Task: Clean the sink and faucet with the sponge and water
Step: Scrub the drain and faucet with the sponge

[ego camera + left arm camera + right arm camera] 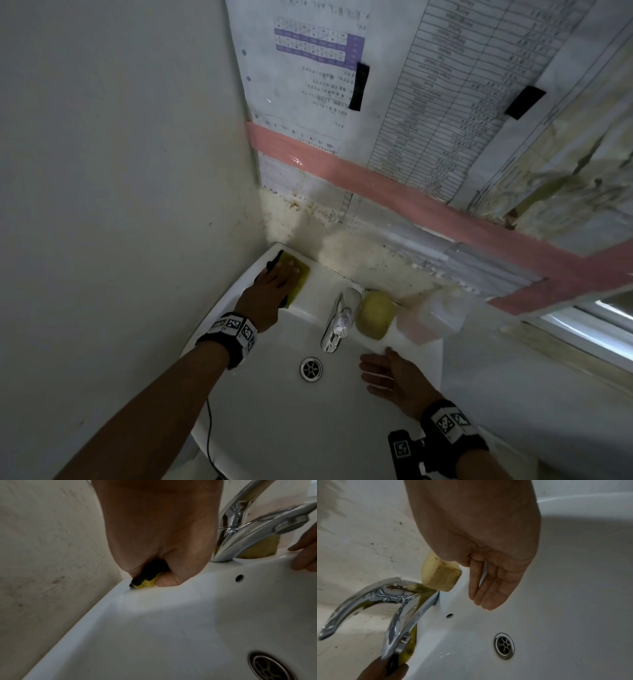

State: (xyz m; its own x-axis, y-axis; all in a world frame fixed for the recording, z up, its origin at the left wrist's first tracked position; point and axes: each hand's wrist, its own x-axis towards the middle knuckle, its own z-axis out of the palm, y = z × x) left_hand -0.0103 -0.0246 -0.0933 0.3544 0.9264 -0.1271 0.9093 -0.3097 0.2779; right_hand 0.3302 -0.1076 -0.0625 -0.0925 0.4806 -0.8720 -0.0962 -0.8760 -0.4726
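Note:
A white sink is fixed in a wall corner, with a chrome faucet at its back rim. My left hand lies flat on a yellow sponge with a black scouring side, pressing it onto the back-left corner of the rim. From the left wrist, only a bit of the sponge shows under the palm of that hand. My right hand rests open in the basin's right side, holding nothing. Its fingers hang straight beside the faucet. No water runs.
A second, pale yellow sponge stands on the rim right of the faucet, next to a translucent container. The drain is in the basin's middle. Walls close in on the left and behind. A black cable hangs under my left arm.

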